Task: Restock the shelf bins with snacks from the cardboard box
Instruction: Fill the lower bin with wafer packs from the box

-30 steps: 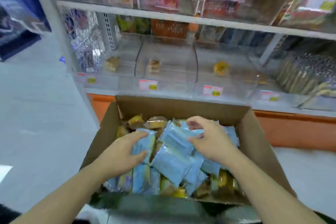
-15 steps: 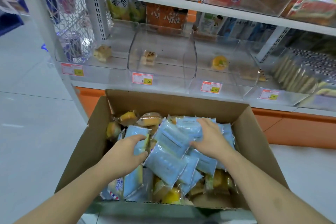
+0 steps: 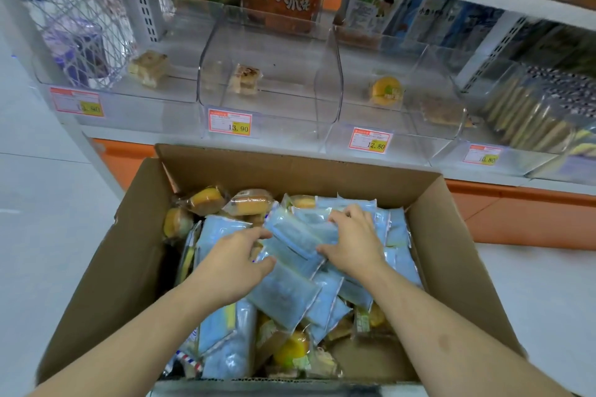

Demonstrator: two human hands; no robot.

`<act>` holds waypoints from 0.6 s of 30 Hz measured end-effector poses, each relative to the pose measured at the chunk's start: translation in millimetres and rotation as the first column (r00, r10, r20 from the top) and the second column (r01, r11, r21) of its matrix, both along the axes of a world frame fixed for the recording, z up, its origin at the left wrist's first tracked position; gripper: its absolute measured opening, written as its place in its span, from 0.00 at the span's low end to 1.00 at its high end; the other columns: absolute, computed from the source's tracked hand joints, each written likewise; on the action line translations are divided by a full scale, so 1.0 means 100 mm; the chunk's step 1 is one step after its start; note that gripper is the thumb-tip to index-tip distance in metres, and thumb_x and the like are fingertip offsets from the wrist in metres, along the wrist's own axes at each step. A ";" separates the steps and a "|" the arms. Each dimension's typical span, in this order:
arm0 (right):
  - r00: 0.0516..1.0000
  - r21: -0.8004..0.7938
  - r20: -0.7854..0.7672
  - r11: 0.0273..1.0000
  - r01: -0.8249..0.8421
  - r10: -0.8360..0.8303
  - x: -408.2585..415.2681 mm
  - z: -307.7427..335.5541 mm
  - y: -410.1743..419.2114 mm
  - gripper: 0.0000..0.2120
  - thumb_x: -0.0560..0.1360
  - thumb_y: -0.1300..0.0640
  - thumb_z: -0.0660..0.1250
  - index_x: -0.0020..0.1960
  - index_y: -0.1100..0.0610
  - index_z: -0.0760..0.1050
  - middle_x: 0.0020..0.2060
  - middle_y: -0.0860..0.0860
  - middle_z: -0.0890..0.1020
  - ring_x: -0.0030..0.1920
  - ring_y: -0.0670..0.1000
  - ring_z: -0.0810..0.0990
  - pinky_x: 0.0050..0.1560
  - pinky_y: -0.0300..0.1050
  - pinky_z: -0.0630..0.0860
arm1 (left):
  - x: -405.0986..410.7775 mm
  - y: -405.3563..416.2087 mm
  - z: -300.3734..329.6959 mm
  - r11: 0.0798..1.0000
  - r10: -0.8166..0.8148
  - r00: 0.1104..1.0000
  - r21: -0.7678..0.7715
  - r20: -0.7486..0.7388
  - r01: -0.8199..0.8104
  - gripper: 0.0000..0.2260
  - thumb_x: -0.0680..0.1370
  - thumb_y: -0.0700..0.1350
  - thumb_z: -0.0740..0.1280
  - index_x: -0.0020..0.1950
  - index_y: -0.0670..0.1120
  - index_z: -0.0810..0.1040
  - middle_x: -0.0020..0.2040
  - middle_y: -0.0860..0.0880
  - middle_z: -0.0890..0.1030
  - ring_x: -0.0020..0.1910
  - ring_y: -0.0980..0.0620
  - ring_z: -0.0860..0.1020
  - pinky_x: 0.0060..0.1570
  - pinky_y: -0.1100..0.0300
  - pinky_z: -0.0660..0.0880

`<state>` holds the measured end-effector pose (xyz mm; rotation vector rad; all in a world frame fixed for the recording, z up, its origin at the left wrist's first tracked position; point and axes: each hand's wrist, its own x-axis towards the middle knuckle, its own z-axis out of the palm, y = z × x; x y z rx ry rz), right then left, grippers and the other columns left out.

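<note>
Reaching into the cardboard box [image 3: 129, 235], both hands worked the blue packets [image 3: 290, 232] in the middle. The left hand [image 3: 235, 263] and the right hand [image 3: 354, 242] each curled fingers around packets. Up at twelve o'clock, the shelf bins [image 3: 267, 100] held only one snack each, so nearly all the filling was left.

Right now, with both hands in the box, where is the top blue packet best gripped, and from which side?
Probably by its two short ends, from above. The blue packet lies flat and slanted on top of the pile in the cardboard box. The left hand and right hand already flank it, and its long edges rest on neighbouring packets.
</note>
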<state>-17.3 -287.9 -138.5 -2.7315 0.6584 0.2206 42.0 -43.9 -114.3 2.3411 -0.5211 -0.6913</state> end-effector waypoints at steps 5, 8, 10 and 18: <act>0.998 0.019 0.048 0.999 0.040 -0.041 -0.06 0.16 0.03 0.16 0.74 0.48 0.80 0.57 0.49 0.79 0.53 0.47 0.81 0.57 0.53 0.78 0.46 0.48 0.76 | -0.05 0.02 0.21 0.998 0.017 0.999 -0.062 -0.034 -0.019 0.15 0.82 0.53 0.69 0.69 0.59 0.76 0.60 0.52 0.81 0.45 0.52 0.85 0.43 0.53 0.84; 0.995 0.054 0.065 0.996 0.077 -0.080 -0.14 0.34 -0.02 0.12 0.74 0.51 0.79 0.52 0.48 0.77 0.46 0.46 0.81 0.45 0.53 0.80 0.41 0.46 0.74 | -0.05 0.06 0.43 0.995 0.053 0.998 -0.090 -0.016 -0.054 0.07 0.82 0.51 0.70 0.60 0.58 0.80 0.52 0.56 0.84 0.45 0.58 0.84 0.40 0.61 0.81; 0.992 0.078 0.090 0.994 0.078 -0.085 -0.20 0.51 -0.02 0.12 0.74 0.52 0.79 0.50 0.48 0.76 0.43 0.46 0.81 0.42 0.53 0.80 0.40 0.47 0.77 | -0.05 0.11 0.57 0.992 0.086 0.996 -0.097 0.006 -0.085 0.03 0.81 0.51 0.71 0.54 0.57 0.83 0.47 0.58 0.85 0.38 0.64 0.81 0.36 0.67 0.76; 0.878 0.101 0.472 0.984 -0.145 0.081 -0.43 1.28 0.45 0.11 0.72 0.54 0.78 0.43 0.47 0.76 0.41 0.42 0.80 0.44 0.45 0.78 0.45 0.46 0.76 | -0.29 0.09 0.94 0.830 0.182 0.770 -0.324 -0.612 -0.454 0.21 0.77 0.56 0.77 0.65 0.52 0.75 0.64 0.42 0.80 0.55 0.42 0.86 0.48 0.44 0.86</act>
